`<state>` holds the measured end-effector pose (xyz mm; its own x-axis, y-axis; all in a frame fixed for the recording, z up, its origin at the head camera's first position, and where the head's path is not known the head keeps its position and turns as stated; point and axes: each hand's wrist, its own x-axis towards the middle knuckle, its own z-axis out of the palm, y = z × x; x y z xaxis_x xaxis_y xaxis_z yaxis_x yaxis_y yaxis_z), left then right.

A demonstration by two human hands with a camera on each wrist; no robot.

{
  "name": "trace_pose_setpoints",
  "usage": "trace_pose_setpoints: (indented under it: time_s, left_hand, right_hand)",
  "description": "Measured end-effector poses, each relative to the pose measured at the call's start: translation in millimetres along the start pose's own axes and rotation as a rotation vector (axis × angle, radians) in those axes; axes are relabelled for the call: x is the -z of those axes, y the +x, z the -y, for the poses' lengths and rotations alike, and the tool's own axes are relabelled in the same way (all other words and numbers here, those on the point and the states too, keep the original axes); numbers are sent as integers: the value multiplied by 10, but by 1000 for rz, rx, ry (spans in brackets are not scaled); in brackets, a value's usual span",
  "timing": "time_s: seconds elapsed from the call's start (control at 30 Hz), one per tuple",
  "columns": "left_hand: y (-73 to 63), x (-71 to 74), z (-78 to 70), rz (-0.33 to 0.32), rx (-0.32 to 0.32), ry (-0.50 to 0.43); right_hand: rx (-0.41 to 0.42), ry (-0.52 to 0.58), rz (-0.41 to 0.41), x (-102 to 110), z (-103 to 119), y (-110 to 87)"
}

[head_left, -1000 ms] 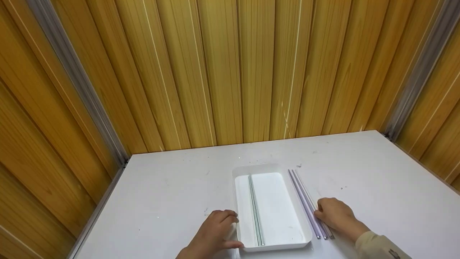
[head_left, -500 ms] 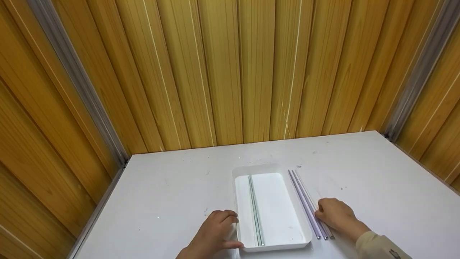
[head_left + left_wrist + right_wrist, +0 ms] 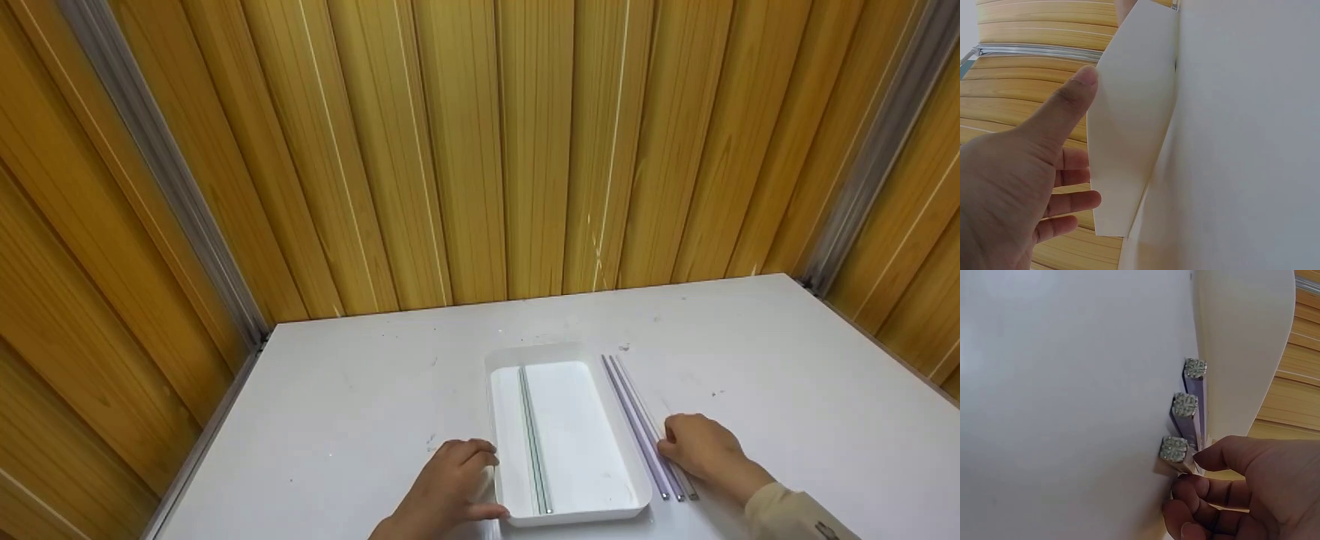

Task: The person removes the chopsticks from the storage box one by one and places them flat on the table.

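Work is judged to be partway along. Done: two green sticks (image 3: 534,442) have been laid side by side, lengthwise, in the tray (image 3: 574,517), toward its left wall. Remaining: two purple sticks (image 3: 636,429) and one pale stick (image 3: 1174,449) are lined up on the desk (image 3: 360,420), just outside the tray's right wall. The pale stick, outermost, is pinched by the right hand (image 3: 703,448) toward its near end; no lift can be made out. The tray is apparently steadied by the left hand (image 3: 450,480), fingers loosely spread, its left side touched. Outside sticks: thin, straight, squared ends capped with silvery patterning. Tray: white, shallow, corners rounded.
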<state>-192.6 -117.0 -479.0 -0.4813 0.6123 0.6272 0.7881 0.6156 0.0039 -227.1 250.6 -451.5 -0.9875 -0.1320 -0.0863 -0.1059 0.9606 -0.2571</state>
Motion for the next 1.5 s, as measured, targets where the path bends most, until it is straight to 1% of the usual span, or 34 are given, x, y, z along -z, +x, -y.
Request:
trace_pose_setpoints:
  time_s: [0.37,0.63,0.87,1.07,1.3,1.5]
  left_hand:
    - [0,-14,9,-29,-20,-7]
    - [3,1,3,-11,-12,6]
    - [14,17,-8,35,14,6]
    - [17,11,-10,13,8,-6]
    - [20,25,-12,27,15,-10]
    - [10,13,-4,16,10,-19]
  right_hand:
    - [-9,20,-24,0,-2,-12]
    - [2,33,-27,47,5,-22]
    - [10,53,-26,68,31,-34]
    - [9,32,-47,96,64,-32]
    - [11,43,-66,153,130,-42]
    - [12,58,-76,184,186,-50]
